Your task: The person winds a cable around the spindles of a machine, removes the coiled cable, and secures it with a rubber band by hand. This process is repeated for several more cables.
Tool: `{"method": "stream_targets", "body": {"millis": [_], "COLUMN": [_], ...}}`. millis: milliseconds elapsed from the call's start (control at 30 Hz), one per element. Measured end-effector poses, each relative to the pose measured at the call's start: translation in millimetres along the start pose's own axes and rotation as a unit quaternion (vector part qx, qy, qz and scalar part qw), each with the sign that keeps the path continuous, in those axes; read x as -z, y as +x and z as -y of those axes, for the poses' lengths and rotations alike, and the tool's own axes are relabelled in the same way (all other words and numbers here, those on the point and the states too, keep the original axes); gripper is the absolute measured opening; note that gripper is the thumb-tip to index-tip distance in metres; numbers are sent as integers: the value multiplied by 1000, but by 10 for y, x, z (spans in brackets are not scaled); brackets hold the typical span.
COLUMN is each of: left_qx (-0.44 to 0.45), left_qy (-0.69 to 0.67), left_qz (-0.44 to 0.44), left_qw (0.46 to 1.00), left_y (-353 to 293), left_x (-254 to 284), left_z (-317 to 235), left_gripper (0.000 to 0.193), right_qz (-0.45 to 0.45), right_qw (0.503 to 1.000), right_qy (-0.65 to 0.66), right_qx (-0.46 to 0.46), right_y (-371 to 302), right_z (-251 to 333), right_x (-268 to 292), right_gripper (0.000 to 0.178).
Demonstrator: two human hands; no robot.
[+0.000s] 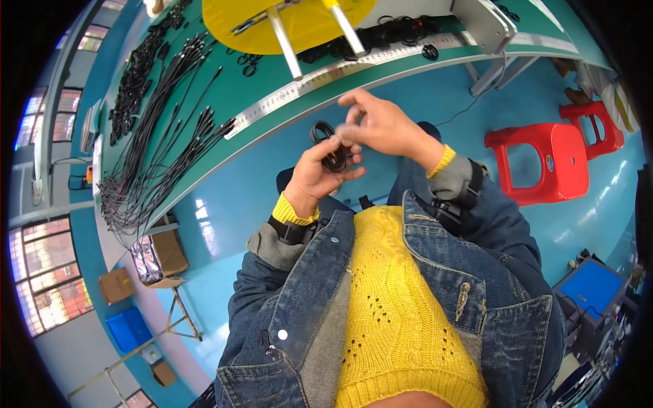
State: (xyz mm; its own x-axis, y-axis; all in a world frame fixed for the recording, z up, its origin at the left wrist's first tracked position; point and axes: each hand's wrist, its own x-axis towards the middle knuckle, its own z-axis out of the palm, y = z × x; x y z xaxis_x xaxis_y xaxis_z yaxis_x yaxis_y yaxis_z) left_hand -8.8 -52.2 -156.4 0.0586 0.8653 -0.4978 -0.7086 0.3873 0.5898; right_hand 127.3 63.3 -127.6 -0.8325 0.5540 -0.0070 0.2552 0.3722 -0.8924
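Observation:
A small coil of black cable is gripped in my left hand, between the thumb and curled fingers. My right hand meets it from the right. Its index finger is raised and bent, while the thumb and another finger pinch together at the coil's upper side. Those fingertips are blurred, and what lies between them cannot be made out. Both hands are held in the air in front of the green table's near edge.
Long black cables lie bunched on the table's left, near a white ruler strip. A yellow round plate with metal legs stands on the table. Black coils lie behind the ruler. Red stools stand right; cardboard boxes stand left.

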Motion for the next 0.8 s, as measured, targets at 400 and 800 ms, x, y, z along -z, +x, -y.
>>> {"method": "stream_targets", "body": {"millis": [400,800], "left_qx": [-13,-43], "left_qy": [-38,62], "left_qz": [64,84], "left_qw": [997,994], "left_y": [-124,-282], "left_x": [76,316], "left_z": [-111,-52], "left_gripper": [37,47], "right_qz": [9,53], "right_qw": [982,987], "right_qy": [-75,-15], "right_qx": [175,153], "right_y": [70,6], "right_z": [78,277], "right_x": [-421,-474], "right_gripper": [80,83]}}
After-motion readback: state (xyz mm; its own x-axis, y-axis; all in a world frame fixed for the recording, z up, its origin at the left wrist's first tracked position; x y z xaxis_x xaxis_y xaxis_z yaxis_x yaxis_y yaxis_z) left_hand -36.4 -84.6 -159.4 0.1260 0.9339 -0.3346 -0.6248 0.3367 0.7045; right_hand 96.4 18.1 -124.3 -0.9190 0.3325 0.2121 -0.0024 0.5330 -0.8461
